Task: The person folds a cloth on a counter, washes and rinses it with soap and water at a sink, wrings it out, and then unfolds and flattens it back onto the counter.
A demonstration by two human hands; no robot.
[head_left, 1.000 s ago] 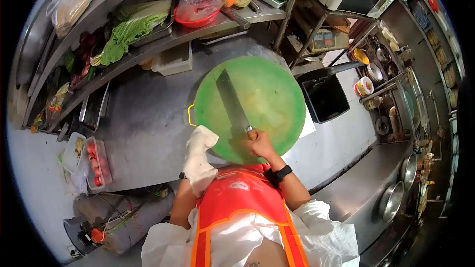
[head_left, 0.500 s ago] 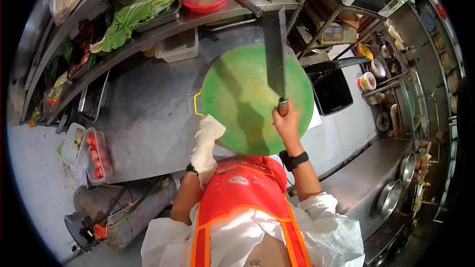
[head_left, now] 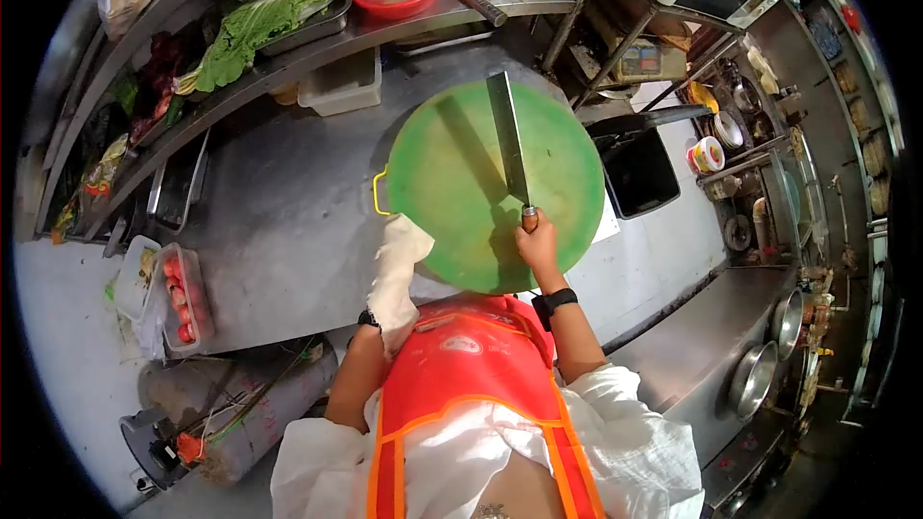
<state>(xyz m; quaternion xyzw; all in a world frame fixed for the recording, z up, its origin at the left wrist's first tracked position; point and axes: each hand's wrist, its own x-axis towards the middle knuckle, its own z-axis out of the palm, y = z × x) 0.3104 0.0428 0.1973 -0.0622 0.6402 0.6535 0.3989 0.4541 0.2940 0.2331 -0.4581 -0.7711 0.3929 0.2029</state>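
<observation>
My right hand (head_left: 538,240) is wrapped round the wooden handle of a cleaver (head_left: 509,139), whose long blade points away from me, held edge-on above the board. Under it lies a large round green cutting board (head_left: 433,154) with a yellow handle on its left side. The blade throws a dark shadow on the board. A cream cloth (head_left: 396,264) hangs over my left hand at the board's lower left edge; the fingers are hidden beneath the cloth.
A steel shelf (head_left: 385,37) with a cabbage (head_left: 255,34) and a red basket (head_left: 399,2) runs behind the board. Tomatoes in a plastic box (head_left: 197,293) stand at the left. A black bin (head_left: 642,178) is at the right, gas cylinders (head_left: 231,413) at lower left.
From lying low over the board, the cleaver rose and swung right, then came down and back left a little, its blade turning more edge-on. The cloth-covered left hand has moved little.
</observation>
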